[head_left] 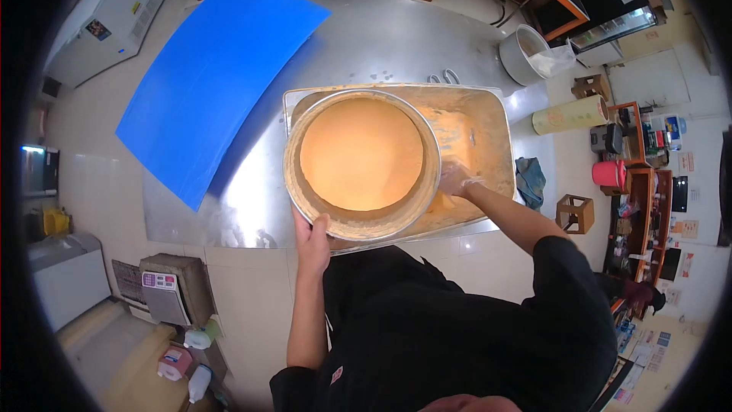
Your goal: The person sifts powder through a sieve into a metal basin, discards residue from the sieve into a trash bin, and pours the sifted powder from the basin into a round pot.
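A large round sieve (361,154) with a metal rim is held above a deep rectangular metal pan (499,145). Its inner wall is caked with pale powder, and its floor looks smooth and orange. My left hand (312,235) grips the rim at the lower left, thumb on the near side. On the right side, my right hand (456,178) is closed against the sieve's outer wall, its fingertips partly hidden. Something pale, perhaps powder or thin plastic, covers that hand. Orange-yellow powder (456,133) coats the pan's floor and walls.
The steel table (366,38) carries a blue sheet (225,80) at left. Near its right end are a round metal pot (520,57), a yellowish roll (568,116) and a dark cloth (529,183). Scissor-like handles (451,76) lie behind the pan. A scale (164,294) stands lower left.
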`<move>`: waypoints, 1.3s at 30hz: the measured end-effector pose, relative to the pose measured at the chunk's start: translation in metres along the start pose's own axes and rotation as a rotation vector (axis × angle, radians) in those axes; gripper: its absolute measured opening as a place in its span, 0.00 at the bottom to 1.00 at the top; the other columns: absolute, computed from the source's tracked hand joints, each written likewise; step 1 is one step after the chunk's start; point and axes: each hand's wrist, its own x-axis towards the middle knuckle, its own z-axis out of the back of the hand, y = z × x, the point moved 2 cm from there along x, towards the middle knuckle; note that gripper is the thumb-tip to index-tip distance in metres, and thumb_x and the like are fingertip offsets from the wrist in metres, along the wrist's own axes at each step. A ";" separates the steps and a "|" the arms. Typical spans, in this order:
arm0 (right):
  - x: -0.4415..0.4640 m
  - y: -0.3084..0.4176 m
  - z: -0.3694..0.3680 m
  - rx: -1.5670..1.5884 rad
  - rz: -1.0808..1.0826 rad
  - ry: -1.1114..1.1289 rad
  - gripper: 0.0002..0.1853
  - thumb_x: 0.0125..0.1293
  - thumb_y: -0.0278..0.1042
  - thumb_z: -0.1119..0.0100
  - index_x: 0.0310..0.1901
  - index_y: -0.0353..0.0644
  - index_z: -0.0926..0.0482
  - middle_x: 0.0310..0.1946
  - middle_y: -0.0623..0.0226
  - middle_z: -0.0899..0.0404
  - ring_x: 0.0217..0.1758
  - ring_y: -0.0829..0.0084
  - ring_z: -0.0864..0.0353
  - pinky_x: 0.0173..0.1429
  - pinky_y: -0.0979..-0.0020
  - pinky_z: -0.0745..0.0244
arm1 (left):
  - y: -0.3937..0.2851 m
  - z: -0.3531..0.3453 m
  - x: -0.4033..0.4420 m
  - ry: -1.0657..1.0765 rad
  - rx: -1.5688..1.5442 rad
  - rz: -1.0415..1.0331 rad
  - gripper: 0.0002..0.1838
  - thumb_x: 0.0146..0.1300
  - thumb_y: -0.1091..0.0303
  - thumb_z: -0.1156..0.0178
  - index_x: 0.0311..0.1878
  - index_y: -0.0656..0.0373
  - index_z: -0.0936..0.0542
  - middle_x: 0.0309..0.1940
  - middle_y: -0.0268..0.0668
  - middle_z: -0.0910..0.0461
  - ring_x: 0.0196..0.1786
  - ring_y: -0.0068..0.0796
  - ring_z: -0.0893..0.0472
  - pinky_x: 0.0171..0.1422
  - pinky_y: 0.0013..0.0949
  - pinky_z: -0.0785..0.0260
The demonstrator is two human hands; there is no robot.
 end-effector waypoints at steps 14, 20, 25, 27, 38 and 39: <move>-0.058 0.044 0.088 0.414 -0.007 -0.729 0.24 0.66 0.49 0.34 0.55 0.38 0.21 0.40 0.60 0.17 0.41 0.68 0.18 0.48 0.68 0.22 | -0.009 -0.013 0.004 0.212 0.364 -0.195 0.38 0.65 0.82 0.56 0.79 0.69 0.52 0.76 0.50 0.43 0.78 0.37 0.42 0.80 0.35 0.51; -0.038 0.072 0.138 0.086 0.122 -0.957 0.26 0.58 0.51 0.29 0.50 0.39 0.20 0.39 0.56 0.19 0.45 0.55 0.19 0.53 0.59 0.25 | 0.006 -0.003 0.007 0.257 0.553 -0.173 0.38 0.65 0.79 0.53 0.79 0.69 0.53 0.78 0.58 0.50 0.82 0.46 0.53 0.82 0.39 0.59; -0.032 0.138 0.154 -0.007 0.326 -0.947 0.23 0.59 0.54 0.31 0.42 0.40 0.21 0.42 0.56 0.19 0.50 0.54 0.20 0.56 0.57 0.26 | -0.012 -0.016 0.001 0.228 0.623 -0.265 0.39 0.64 0.78 0.53 0.79 0.63 0.49 0.79 0.61 0.54 0.83 0.53 0.61 0.83 0.41 0.63; -0.047 0.148 0.157 -0.005 0.309 -0.944 0.21 0.65 0.52 0.36 0.48 0.42 0.20 0.47 0.56 0.19 0.54 0.53 0.21 0.58 0.57 0.27 | -0.015 -0.015 0.000 0.228 0.718 -0.373 0.41 0.61 0.78 0.51 0.80 0.57 0.47 0.80 0.61 0.58 0.82 0.56 0.55 0.79 0.40 0.50; -0.015 0.075 0.131 1.173 0.202 -0.635 0.37 0.79 0.63 0.71 0.68 0.40 0.27 0.68 0.54 0.28 0.75 0.60 0.35 0.80 0.61 0.50 | -0.029 -0.014 -0.012 0.240 0.695 -0.287 0.41 0.59 0.78 0.51 0.79 0.48 0.42 0.80 0.62 0.63 0.72 0.63 0.36 0.66 0.44 0.31; -0.018 0.082 0.134 0.946 0.207 -0.537 0.38 0.78 0.65 0.72 0.69 0.39 0.28 0.69 0.54 0.28 0.76 0.60 0.36 0.81 0.61 0.51 | -0.028 -0.014 -0.011 0.240 0.705 -0.290 0.41 0.59 0.78 0.51 0.79 0.45 0.42 0.79 0.62 0.63 0.67 0.66 0.31 0.61 0.45 0.28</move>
